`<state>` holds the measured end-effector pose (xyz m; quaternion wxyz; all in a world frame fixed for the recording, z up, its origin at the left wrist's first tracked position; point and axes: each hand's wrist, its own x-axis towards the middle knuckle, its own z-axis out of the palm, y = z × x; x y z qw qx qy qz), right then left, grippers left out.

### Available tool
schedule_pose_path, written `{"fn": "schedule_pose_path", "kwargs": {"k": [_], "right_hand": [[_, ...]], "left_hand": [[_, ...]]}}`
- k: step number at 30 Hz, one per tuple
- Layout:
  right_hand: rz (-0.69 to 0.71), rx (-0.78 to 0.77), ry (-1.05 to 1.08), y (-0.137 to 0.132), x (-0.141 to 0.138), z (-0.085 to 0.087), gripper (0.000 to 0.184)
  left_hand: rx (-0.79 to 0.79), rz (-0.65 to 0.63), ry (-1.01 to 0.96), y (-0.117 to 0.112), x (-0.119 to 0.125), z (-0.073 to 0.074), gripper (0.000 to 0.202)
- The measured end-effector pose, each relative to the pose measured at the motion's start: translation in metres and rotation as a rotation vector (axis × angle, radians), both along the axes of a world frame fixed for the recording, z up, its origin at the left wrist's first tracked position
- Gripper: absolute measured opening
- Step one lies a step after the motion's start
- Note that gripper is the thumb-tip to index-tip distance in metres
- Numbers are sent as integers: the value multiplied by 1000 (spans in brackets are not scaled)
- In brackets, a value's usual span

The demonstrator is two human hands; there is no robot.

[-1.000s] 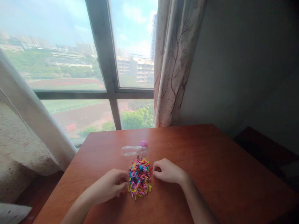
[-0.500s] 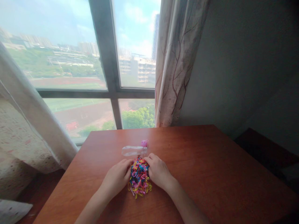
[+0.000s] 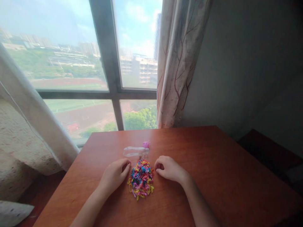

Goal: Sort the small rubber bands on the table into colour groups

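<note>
Both hands had drawn back from the heap since half a second before, when they pressed in against its two sides. The left hand [image 3: 115, 175] lay palm down on the table [image 3: 213, 164], fingers loosely bent and gripping nothing, its fingertips just beside the left side of the pile of coloured rubber bands [image 3: 141, 179]. The right hand [image 3: 169, 168] rested just off the pile's right side, curled into a loose fist with the thumb tucked against the forefinger; whether a band was pinched there was too small to tell. The pile sat left of the table's middle, about halfway between the far and near edges. Just beyond it, toward the far edge, a clear bottle [image 3: 133, 152] lay on its side, with a pink cap [image 3: 146, 144] at its right end. A patterned curtain [image 3: 180, 63] hung past the far edge beside the window [image 3: 71, 63].
</note>
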<state>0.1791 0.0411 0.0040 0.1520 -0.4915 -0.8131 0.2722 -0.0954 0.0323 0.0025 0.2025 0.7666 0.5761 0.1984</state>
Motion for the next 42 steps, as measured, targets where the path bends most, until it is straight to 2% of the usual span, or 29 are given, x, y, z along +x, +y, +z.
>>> {"fn": "schedule_pose_path", "kwargs": {"k": [10,28,36,42], "right_hand": [[-14,6,-53,-6,-13,6,10],[-34,78,-6,-1,-7,4,8],[-79,66,-22,-4,-12,4,11],[-67,39,7,-6,-11,3,14]], "left_hand": [[38,26,2,6,1,-11,31],[28,37,23,5,3,-6,30],[16,79,21,-4,9,2,24],[-48,8,17,-8,10,10,21]]}}
